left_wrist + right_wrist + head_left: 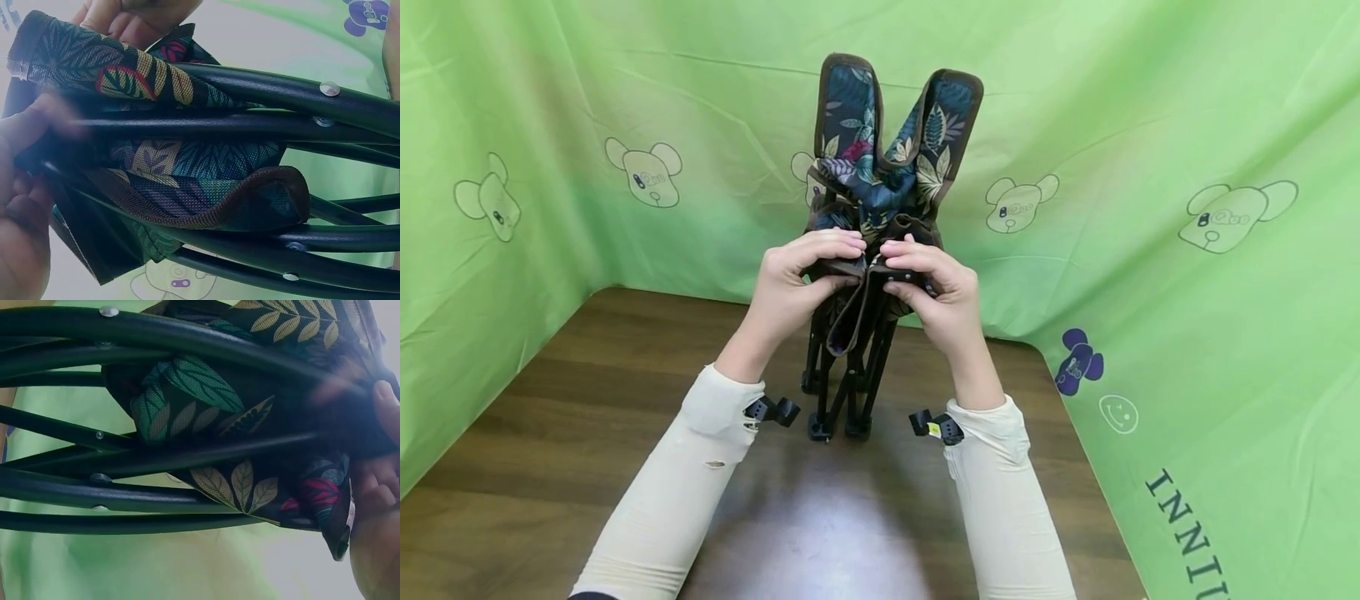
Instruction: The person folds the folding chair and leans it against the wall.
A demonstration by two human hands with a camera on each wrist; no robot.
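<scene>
A small folding chair (880, 167) with leaf-print fabric and black metal legs stands folded up on the wooden table (587, 450), its two back corners pointing up. My left hand (801, 275) grips the front left part of the folded seat, fingers curled over the top. My right hand (928, 283) grips the front right part the same way, and the two hands almost meet. In the left wrist view the black tubes (281, 94) and bunched fabric (206, 169) fill the frame. The right wrist view shows the tubes (125, 487) and leaf fabric (206, 394) close up.
A green cloth (1187, 208) with cartoon bear prints hangs behind and along both sides of the table. The chair's feet (835, 429) rest on the table between my forearms. Bare brown tabletop lies in front of the chair.
</scene>
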